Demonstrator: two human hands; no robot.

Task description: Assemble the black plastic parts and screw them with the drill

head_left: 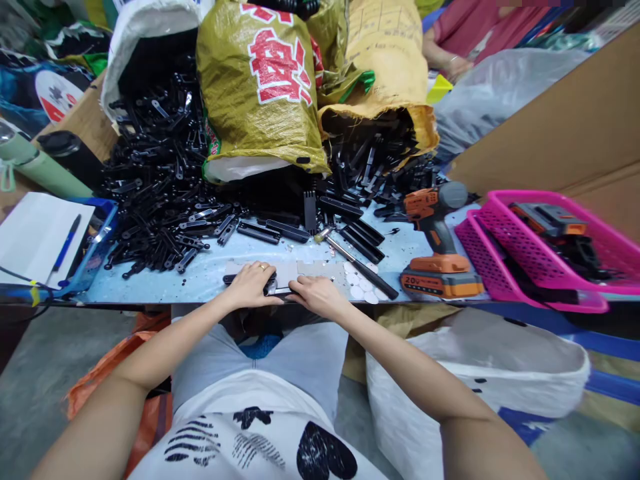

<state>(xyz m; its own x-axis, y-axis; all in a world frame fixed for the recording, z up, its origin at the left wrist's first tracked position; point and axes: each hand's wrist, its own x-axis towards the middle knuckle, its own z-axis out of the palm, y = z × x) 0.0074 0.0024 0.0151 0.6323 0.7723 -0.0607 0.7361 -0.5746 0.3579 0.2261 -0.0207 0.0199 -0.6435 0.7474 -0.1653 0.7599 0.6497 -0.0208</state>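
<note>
At the bench's front edge, my left hand (pixel 251 285) lies over a long black part (pixel 229 279), fingers pressed on it. A shiny metal bit (pixel 273 287) shows beside the thumb. Close on the right, my right hand (pixel 319 294) has its fingers bent and pinching the part's other end; the fingers hide most of it. A hammer (pixel 357 264) with a black handle lies just right of the hands. Near its handle are several pale round discs (pixel 361 285) on the bench. Behind the hands lie several black channel-shaped pieces (pixel 287 231).
A big heap of black folding parts (pixel 155 193) spills from a white sack (pixel 150 17) at left. Golden sacks (pixel 260 87) stand behind. To the right are an orange cordless drill (pixel 435 240) and pink baskets (pixel 545 247). Another person's hand (pixel 457 68) shows at back right.
</note>
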